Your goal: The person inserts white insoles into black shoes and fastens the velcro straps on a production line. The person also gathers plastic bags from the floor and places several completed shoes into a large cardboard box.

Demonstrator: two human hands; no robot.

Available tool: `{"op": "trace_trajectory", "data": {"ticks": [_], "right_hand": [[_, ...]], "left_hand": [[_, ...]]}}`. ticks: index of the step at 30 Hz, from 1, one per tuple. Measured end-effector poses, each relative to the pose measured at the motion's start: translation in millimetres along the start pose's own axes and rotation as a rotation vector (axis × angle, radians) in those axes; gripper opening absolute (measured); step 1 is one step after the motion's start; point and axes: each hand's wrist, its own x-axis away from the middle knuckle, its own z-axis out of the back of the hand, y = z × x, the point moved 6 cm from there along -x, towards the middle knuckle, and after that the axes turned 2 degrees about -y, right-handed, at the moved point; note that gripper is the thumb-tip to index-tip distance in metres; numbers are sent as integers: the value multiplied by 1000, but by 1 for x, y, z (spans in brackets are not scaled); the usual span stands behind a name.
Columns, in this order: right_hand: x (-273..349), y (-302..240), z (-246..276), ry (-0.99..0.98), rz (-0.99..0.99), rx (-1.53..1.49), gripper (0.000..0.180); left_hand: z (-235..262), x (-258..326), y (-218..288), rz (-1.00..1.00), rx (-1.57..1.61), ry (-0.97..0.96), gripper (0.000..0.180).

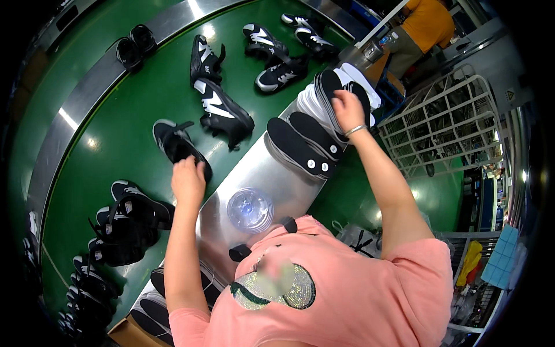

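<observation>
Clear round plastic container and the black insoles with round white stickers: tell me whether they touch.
Apart. The head view shows bare metal ledge between the clear round plastic container and the black insoles.

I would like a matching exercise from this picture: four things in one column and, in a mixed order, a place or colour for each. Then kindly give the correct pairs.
Column 1
1. left hand
2. right hand
3. clear plastic bowl
4. co-worker's top

Column 2
A. on the metal ledge
B. orange
C. at the stacked insoles
D. at a black-and-grey shoe

Right pairs: 1-D, 2-C, 3-A, 4-B
</observation>
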Motion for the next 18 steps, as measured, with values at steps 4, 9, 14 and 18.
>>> {"op": "trace_trajectory", "data": {"ticks": [4,9,14,18], "right_hand": [[2,125,5,-112,-669,390,48],[9,163,-6,-312,-817,332,68],[-7,162,22,-259,-851,293,65],[-30,125,49,118,-485,90,38]], "left_hand": [[11,5,11,81,352,-19,28],[37,0,-3,67,28,349,69],[14,-23,-43,157,208,31,48],[34,-25,-48,204,250,187,26]]}}
